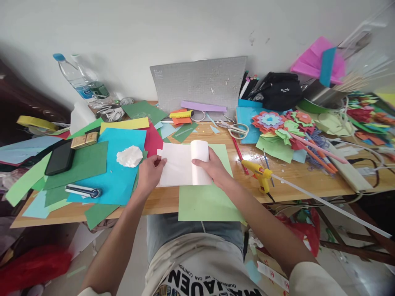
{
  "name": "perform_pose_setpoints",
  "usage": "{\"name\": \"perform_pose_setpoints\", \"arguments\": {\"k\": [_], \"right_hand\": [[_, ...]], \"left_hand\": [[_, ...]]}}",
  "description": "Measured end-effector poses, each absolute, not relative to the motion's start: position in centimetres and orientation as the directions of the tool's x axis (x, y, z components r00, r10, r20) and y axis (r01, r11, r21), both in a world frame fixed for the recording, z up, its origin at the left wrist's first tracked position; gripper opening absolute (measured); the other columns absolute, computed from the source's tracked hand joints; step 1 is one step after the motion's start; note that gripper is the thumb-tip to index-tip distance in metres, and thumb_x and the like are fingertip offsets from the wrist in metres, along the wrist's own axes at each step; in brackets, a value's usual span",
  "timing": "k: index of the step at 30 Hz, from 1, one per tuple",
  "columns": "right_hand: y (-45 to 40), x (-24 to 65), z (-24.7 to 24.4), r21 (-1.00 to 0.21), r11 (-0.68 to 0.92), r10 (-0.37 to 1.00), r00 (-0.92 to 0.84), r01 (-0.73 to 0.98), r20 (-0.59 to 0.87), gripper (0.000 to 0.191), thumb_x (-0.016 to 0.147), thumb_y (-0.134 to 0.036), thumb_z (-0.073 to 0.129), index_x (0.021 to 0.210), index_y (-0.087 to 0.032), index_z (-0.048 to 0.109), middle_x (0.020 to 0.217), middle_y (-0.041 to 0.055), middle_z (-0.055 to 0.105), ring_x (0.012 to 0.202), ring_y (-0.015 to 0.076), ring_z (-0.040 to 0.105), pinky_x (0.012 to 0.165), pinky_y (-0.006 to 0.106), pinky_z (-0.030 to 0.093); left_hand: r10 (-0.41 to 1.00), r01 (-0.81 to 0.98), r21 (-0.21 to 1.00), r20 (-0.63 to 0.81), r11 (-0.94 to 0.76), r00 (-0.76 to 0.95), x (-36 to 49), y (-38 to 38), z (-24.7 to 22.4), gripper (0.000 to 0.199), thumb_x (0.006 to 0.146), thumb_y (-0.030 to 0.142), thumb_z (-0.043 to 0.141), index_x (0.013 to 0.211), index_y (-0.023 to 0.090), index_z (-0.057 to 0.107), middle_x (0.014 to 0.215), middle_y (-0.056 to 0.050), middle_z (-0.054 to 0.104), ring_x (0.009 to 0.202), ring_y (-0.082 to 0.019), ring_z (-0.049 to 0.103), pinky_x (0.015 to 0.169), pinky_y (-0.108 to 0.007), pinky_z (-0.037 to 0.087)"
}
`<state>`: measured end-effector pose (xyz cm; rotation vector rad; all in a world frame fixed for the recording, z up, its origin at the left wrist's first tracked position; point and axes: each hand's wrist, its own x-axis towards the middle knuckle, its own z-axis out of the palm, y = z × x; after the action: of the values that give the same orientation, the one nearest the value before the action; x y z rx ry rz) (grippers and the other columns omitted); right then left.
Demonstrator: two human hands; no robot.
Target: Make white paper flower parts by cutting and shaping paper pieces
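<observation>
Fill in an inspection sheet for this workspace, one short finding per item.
Surface: wooden table, heavily strewn with coloured paper.
Job's things: white roll, partly unrolled; light green sheet partly beneath.
Clutter: stapler, dark phone, scissors, yellow glue gun, paper flowers.
Hands: left hand pinches the unrolled part; right hand grips the roll.
Cables: coiled white cable back left; black cord beside power strip.
Surroundings: grey board leaning against the wall.

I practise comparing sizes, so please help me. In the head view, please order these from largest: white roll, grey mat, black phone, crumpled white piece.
1. Grey mat
2. White roll and black phone: too alike to rank surely
3. Crumpled white piece
</observation>
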<state>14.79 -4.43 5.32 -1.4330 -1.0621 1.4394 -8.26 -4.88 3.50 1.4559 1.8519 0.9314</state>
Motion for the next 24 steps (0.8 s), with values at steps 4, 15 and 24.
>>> {"name": "perform_pose_setpoints", "arguments": {"k": [4,15,24], "right_hand": [[-3.4,13.8,5.2,-0.947,-0.319,0.947,-0.045,-0.037,-0.317,0.079,0.068,-0.032,0.072,0.142,-0.031,0.042,0.127,0.0055,0.065,0.111,0.0293,0.064,0.099,0.049,0.051],[-2.9,14.2,4.3,-0.937,-0.280,0.959,0.029,0.210,-0.281,0.091,0.069,-0.042,0.074,0.150,-0.032,0.036,0.126,0.0067,0.066,0.109,0.0291,0.065,0.096,0.047,0.051],[-3.2,14.3,3.9,-0.897,-0.188,0.982,0.049,0.400,-0.184,0.085,0.072,-0.046,0.069,0.150,-0.032,0.039,0.132,0.0068,0.064,0.115,0.0310,0.062,0.101,0.048,0.046]], "left_hand": [[0.961,0.627,0.761,0.015,0.167,-0.275,-8.9,-4.7,3.7,0.028,0.082,0.044,0.058,0.075,0.018,0.064,0.071,-0.002,0.066,0.066,-0.017,0.055,0.062,-0.028,0.039],[0.975,0.831,0.549,0.121,0.091,-0.186,-9.0,-4.4,2.9,0.020,0.089,0.034,0.051,0.082,0.019,0.062,0.083,-0.007,0.070,0.072,-0.022,0.060,0.068,-0.032,0.041],[0.980,0.920,0.388,0.159,0.051,-0.122,-8.6,-5.5,2.3,0.020,0.093,0.029,0.046,0.090,0.018,0.062,0.091,-0.011,0.070,0.084,-0.026,0.064,0.072,-0.034,0.043]]}}
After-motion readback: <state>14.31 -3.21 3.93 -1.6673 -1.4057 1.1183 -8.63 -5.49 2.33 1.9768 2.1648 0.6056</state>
